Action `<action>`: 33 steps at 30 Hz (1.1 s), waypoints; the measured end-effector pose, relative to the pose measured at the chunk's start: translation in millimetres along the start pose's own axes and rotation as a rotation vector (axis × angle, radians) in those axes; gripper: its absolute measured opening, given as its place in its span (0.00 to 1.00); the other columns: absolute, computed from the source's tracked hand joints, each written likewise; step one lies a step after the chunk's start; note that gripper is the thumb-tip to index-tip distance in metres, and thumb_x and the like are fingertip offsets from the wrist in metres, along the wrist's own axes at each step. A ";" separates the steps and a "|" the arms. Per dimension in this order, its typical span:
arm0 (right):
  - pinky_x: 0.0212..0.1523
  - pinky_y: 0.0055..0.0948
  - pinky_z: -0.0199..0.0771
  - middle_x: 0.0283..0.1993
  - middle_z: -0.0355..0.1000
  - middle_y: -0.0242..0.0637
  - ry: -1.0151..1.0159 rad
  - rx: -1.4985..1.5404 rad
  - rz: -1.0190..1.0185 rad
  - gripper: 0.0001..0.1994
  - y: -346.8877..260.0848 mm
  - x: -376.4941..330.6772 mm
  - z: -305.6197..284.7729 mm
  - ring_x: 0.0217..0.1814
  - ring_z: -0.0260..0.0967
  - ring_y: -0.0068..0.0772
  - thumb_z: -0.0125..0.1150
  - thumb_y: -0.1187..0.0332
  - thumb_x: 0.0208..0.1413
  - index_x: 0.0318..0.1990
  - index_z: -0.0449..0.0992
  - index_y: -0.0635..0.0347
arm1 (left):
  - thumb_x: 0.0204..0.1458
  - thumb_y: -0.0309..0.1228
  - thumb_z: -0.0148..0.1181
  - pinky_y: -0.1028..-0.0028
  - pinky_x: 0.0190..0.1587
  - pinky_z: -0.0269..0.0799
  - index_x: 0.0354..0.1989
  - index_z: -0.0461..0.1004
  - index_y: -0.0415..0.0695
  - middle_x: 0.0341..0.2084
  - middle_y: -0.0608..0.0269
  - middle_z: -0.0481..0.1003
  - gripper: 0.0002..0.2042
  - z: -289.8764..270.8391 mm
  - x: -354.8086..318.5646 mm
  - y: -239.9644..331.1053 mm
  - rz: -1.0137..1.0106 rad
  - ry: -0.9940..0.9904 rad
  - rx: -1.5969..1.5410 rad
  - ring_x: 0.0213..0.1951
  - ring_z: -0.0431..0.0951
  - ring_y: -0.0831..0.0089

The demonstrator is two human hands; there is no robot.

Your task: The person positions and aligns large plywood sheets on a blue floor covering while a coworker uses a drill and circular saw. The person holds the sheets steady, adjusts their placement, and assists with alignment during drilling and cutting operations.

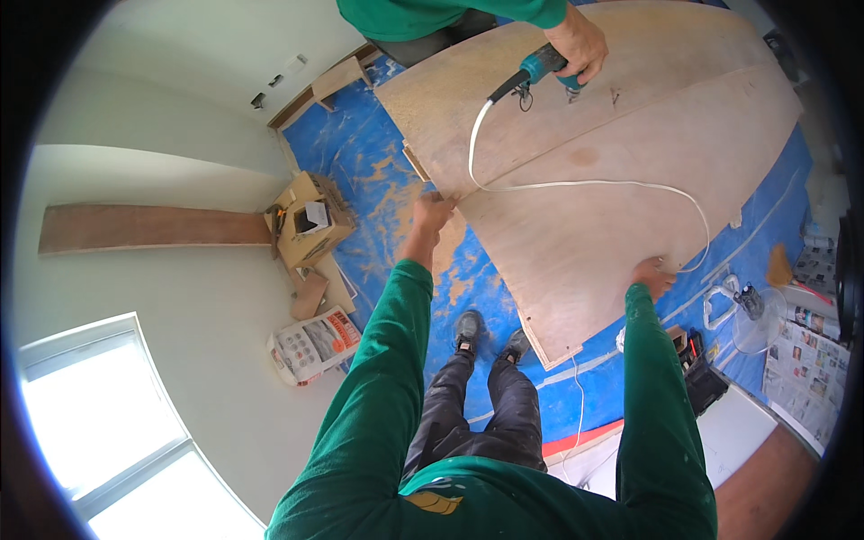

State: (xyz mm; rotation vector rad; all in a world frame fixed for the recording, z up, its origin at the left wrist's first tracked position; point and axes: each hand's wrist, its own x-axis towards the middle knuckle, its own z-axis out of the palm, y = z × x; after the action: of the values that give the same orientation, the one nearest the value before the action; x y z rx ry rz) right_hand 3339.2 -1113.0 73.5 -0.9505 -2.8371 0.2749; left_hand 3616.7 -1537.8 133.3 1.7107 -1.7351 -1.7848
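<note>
Two large plywood panels lie side by side, a far panel (504, 108) and a near panel (558, 243), meeting along a slanting seam. My left hand (434, 216) is at the left end of that seam, its fingers closed on the plywood edge. My right hand (652, 277) rests on the near panel by its right edge, fingers stretched out. Across the boards, a person's hand (580, 45) holds a teal power drill (543, 65) pointed down at the far panel. From the drill a white cord (576, 185) loops over the near panel.
Blue sheeting (351, 144), dusted with sawdust, covers the floor. A cardboard box (310, 220) and a printed sack (315, 345) stand along the left wall. To the right are a clear round lid-like piece (758, 321), newspaper (801, 360) and a black tool case (706, 387).
</note>
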 end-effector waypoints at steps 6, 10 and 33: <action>0.46 0.58 0.83 0.55 0.72 0.52 -0.013 0.027 0.010 0.36 2.0 -0.2 0.0 0.54 0.78 0.57 0.55 0.41 0.61 0.63 0.62 0.65 | 0.54 0.28 0.70 0.75 0.36 0.79 0.43 0.81 0.35 0.32 0.64 0.78 0.11 -0.6 23.8 -33.0 0.044 -0.046 -0.081 0.35 0.79 0.76; 0.51 0.58 0.82 0.60 0.70 0.55 -0.012 0.052 0.001 0.41 1.0 -5.7 -10.2 0.58 0.76 0.58 0.55 0.43 0.63 0.70 0.57 0.70 | 0.54 0.40 0.74 0.65 0.32 0.71 0.44 0.84 0.40 0.29 0.64 0.78 0.16 -1.0 34.0 -35.7 0.003 -0.112 -0.102 0.30 0.76 0.72; 0.54 0.53 0.82 0.61 0.68 0.53 -0.065 0.104 0.015 0.40 -11.5 -20.5 -42.1 0.62 0.72 0.56 0.56 0.47 0.64 0.73 0.56 0.69 | 0.61 0.73 0.41 0.47 0.61 0.72 0.60 0.73 0.23 0.54 0.27 0.77 0.52 67.9 6.3 34.4 -0.029 0.624 0.255 0.57 0.77 0.36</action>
State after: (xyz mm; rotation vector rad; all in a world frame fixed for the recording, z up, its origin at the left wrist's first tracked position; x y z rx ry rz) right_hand 3356.7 -1129.1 115.4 -0.9596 -2.8425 0.4587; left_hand 3544.7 -1512.6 135.0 2.0920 -1.6869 -0.8962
